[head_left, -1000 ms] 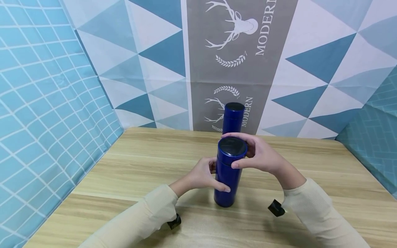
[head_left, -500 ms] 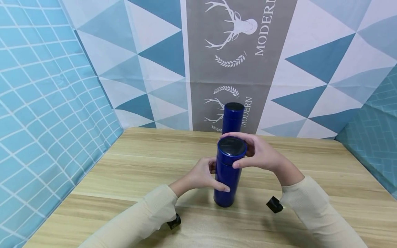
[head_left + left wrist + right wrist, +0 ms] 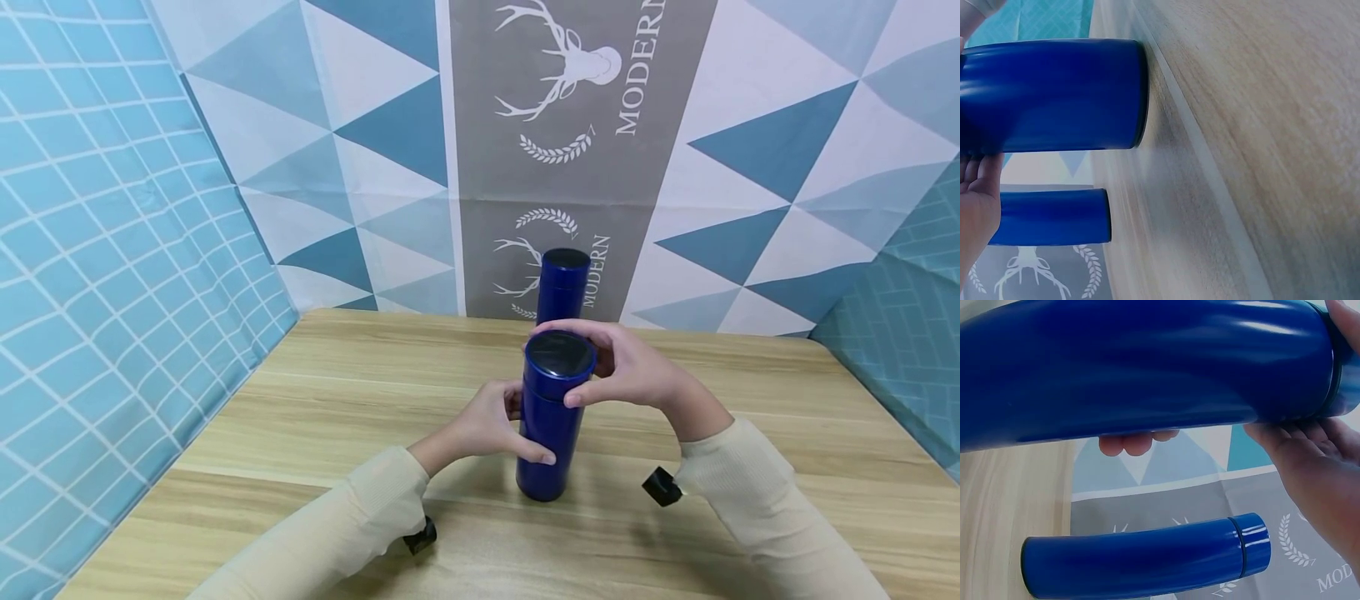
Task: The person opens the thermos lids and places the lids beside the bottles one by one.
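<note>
1. On the pale wood-grain surface [image 3: 360,392], a thick, glossy blue cylindrical bottle [image 3: 547,442] stands upright between a person's two hands, with a slimmer blue cylindrical bottle [image 3: 563,292] upright behind it, near the back edge.
2. The left hand [image 3: 483,422] grips the thick bottle's body, its thumb lying across the near side. The head camera hides most of its other fingers; the right wrist camera shows three fingertips [image 3: 1137,444] side by side, emerging past the bottle's edge.
3. The right hand [image 3: 630,371] pinches the thick bottle near its top, thumb at the front and other fingers round the far side. From the right wrist, they lie about a dark seam [image 3: 1336,362] between body and blue lid.
4. Only the head camera shows the round black tops of both bottles, as well as the cream sleeves [image 3: 360,517] and the blue grid-patterned sheet [image 3: 97,250] on the left.
5. The left wrist camera alone shows the thick bottle's dark base rim [image 3: 1142,94] up close, at the surface.
6. The right wrist camera shows the slimmer bottle almost whole, apart from the hands, before the grey deer-print panel [image 3: 1210,500].
</note>
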`<state>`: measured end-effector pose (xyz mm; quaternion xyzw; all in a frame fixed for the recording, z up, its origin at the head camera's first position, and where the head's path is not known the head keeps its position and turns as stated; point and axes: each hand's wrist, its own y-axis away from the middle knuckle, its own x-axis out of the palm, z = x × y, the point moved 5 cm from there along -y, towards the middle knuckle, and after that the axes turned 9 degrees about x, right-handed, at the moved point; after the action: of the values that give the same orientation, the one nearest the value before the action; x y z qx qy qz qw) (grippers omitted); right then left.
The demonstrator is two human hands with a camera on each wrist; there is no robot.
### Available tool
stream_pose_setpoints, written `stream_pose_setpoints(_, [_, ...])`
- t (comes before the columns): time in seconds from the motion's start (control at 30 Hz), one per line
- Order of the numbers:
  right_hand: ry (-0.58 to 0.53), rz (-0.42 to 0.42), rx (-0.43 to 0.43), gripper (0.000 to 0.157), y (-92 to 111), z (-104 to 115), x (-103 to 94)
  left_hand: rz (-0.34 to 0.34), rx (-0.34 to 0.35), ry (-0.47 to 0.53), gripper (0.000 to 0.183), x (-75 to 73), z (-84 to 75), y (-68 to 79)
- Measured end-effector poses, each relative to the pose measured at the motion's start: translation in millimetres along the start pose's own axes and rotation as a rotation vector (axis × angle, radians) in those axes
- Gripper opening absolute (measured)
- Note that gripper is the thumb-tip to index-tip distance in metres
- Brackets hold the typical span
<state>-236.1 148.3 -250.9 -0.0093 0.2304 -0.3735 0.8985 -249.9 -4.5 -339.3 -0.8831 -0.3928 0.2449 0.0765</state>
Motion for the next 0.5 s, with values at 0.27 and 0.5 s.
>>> stream_pose_setpoints(0.27, [-0.003,0.043,-0.028,0.068,-3.2,-0.1,-2.1,0.002,0.003,-0.002,0.059,0.1,0.2,-0.7])
stream_pose_setpoints(0.5, [-0.036,0.089,-0.035,0.066,-4.9,-2.6,-4.1,0.003,-0.001,0.003,0.059,0.2,0.0,-0.4])
